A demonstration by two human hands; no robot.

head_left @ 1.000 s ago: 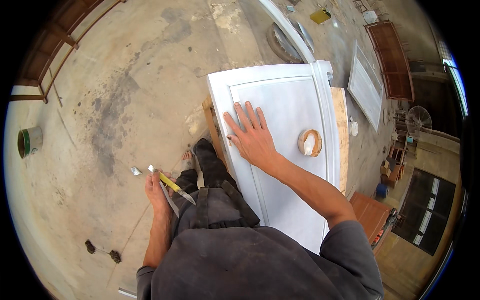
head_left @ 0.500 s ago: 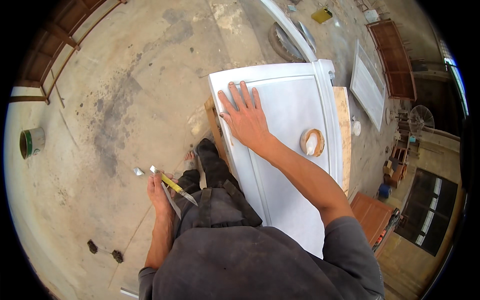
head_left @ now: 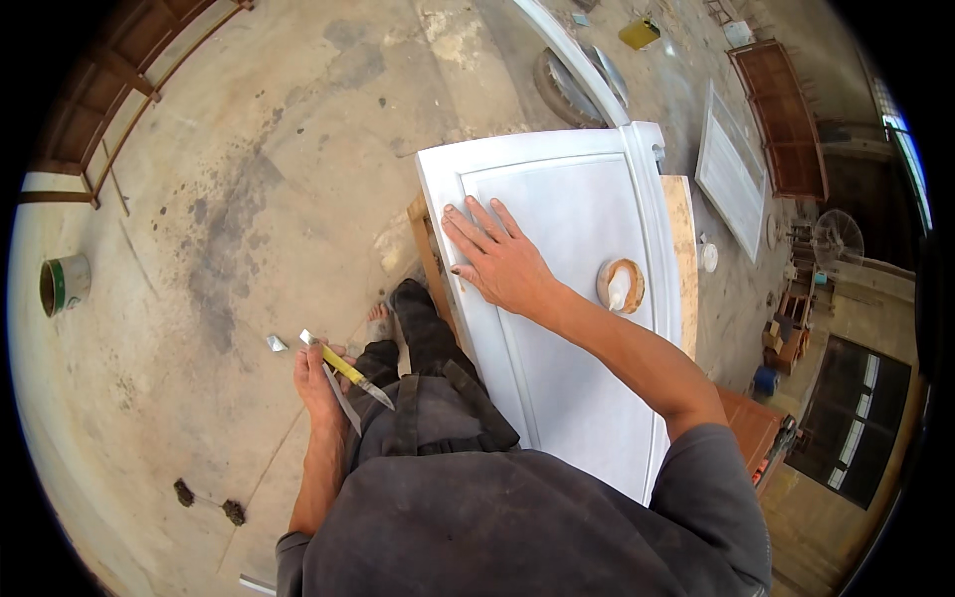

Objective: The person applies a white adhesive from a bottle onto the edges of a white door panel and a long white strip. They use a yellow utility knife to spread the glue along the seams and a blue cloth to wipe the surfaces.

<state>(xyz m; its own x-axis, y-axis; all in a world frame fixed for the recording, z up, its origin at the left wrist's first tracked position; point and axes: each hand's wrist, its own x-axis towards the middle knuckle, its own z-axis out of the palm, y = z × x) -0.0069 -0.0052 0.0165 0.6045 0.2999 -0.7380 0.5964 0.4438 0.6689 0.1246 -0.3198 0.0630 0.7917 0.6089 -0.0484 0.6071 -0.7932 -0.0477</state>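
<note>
A white panelled door (head_left: 587, 219) lies flat on a wooden support in front of me. My right hand (head_left: 497, 261) rests palm down on its left part, fingers spread toward the far left corner. A small round tub of white filler (head_left: 621, 286) sits on the panel just right of that hand. My left hand (head_left: 318, 376) hangs at my side, shut on two putty knives (head_left: 348, 373), one with a yellow handle and a metal blade.
A green-rimmed can (head_left: 62, 283) stands on the concrete floor at far left. Another white panel (head_left: 731, 169) and brown wooden doors (head_left: 786, 109) lie at the right. A wooden frame (head_left: 129, 80) sits at upper left. A fan (head_left: 836, 237) stands at right.
My right hand has slid along the white panel toward its far left edge. The left hand has stayed at my side with the putty knives.
</note>
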